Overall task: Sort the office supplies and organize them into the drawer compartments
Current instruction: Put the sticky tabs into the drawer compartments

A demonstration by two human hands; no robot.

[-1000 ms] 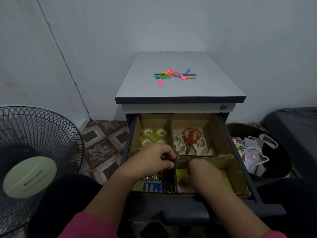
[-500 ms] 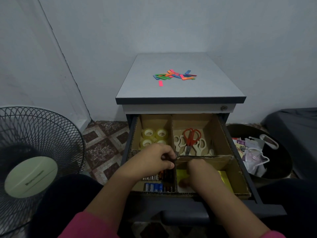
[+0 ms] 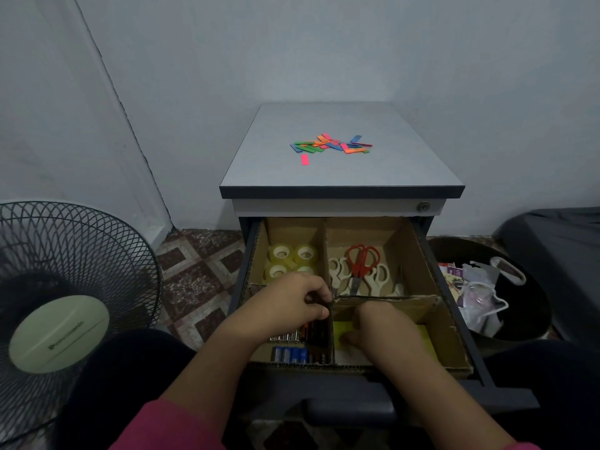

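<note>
Tape rolls (image 3: 292, 259): 4, drawer's 11 o'clock compartment. Scissors (image 3: 358, 271): 1 red pair, about 3 white pairs, 1 o'clock compartment. Hands: 2.

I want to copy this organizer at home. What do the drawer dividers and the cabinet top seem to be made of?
Drawer dividers: corrugated cardboard, matte brown; fluting shows along the cut edges. Cabinet top: probably laminated board, smooth grey with a dark edge band, though the core is hidden.

Both hands reach into the open drawer (image 3: 454, 323). The left hand (image 3: 289, 306) curls its fingers over the cardboard divider (image 3: 383, 301) above the batteries (image 3: 289, 354). The right hand (image 3: 383, 329) rests on yellow sticky notes (image 3: 425, 339). Tape rolls (image 3: 292, 259) and scissors (image 3: 360, 266) fill the rear compartments. Coloured strips (image 3: 329, 146) lie on the worktop (image 3: 406, 151).
</note>
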